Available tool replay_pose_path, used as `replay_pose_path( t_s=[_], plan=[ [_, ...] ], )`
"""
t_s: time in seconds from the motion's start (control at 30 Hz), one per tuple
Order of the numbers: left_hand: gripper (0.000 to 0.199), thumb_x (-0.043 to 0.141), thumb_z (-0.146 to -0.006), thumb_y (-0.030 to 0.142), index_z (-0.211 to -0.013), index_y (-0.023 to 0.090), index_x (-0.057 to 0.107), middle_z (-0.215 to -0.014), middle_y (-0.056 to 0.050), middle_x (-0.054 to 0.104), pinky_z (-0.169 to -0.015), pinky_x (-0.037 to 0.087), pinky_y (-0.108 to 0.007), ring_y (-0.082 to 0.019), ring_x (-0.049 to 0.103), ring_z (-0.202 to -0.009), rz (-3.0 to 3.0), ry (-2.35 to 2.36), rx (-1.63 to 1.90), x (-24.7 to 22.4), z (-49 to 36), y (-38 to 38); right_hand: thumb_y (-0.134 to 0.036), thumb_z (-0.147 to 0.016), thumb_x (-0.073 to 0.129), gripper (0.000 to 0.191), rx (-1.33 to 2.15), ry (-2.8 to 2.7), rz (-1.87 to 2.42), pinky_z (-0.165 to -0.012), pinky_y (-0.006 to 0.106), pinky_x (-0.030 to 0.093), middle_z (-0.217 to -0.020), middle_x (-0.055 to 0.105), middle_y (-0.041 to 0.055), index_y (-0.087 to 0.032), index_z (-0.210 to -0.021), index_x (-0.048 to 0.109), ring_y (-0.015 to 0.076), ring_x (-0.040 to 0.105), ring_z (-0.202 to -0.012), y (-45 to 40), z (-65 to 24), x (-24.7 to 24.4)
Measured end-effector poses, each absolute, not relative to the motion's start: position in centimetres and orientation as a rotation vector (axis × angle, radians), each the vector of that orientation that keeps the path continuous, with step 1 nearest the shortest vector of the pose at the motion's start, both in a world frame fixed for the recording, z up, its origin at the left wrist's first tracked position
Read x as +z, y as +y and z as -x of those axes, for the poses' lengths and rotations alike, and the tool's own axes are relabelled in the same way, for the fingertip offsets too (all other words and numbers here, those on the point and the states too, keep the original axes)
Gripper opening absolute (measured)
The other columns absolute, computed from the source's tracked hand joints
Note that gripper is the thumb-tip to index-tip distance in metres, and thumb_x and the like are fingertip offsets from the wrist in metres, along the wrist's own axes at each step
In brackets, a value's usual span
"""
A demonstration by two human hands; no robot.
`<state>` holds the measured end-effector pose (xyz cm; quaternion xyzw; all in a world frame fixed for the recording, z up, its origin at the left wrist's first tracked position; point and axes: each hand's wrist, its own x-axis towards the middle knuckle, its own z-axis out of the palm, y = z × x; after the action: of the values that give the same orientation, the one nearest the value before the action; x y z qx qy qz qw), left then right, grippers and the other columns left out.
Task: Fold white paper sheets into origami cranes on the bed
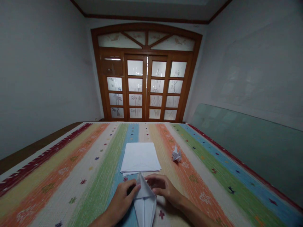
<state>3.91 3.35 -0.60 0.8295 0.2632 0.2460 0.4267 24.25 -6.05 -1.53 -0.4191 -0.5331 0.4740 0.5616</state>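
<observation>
A partly folded sheet of white paper (144, 206) lies in front of me, its narrow point facing away and a crease running down its middle. On its left edge, my left hand (124, 194) pinches the upper flap between thumb and fingers. My right hand (165, 188) curls around the opposite side, thumb and fingertips at the flap's right edge. Just beyond both hands sits a stack of white paper sheets (141, 156). A small folded paper figure (176, 154) with pointed tips stands to the right of the stack.
A striped, multicoloured cloth (94, 176) covers the surface under the paper. Along the right side rises a pale green panel (246, 138). Wooden doors with patterned glass panes (146, 85) stand beyond the far edge, between white walls.
</observation>
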Motion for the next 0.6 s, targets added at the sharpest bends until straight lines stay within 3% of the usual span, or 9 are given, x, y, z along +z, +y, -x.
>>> replay_pose_path(
  t_s=[0.33, 0.6],
  plan=[
    [0.048, 0.046, -0.096, 0.055, -0.072, 0.018, 0.064, -0.069, -0.002, 0.061, -0.066, 0.040, -0.029, -0.021, 0.055, -0.068, -2.052, 0.676, 0.631, -1.1, -4.0, 3.7, -0.038, -0.054, 0.096, 0.068, 1.371, -1.123, 0.921, -0.070, 0.027, 0.052, -0.097, 0.071, 0.0039, -0.025, -0.118, 0.076, 0.0187, 0.064, -0.084, -5.9, -24.6, -2.0],
    [0.046, 0.048, -0.095, 0.055, -0.070, 0.019, 0.060, -0.068, -0.001, 0.059, -0.066, 0.038, -0.029, -0.020, 0.054, -0.068, -2.031, 0.671, 0.659, -0.8, -3.8, 3.4, -0.030, -0.054, 0.096, 0.067, 1.251, -1.202, 1.058, -0.075, 0.031, 0.052, -0.101, 0.068, 0.0047, -0.023, -0.117, 0.072, 0.0216, 0.064, -0.092, -5.6, -24.4, -2.9]
  ],
)
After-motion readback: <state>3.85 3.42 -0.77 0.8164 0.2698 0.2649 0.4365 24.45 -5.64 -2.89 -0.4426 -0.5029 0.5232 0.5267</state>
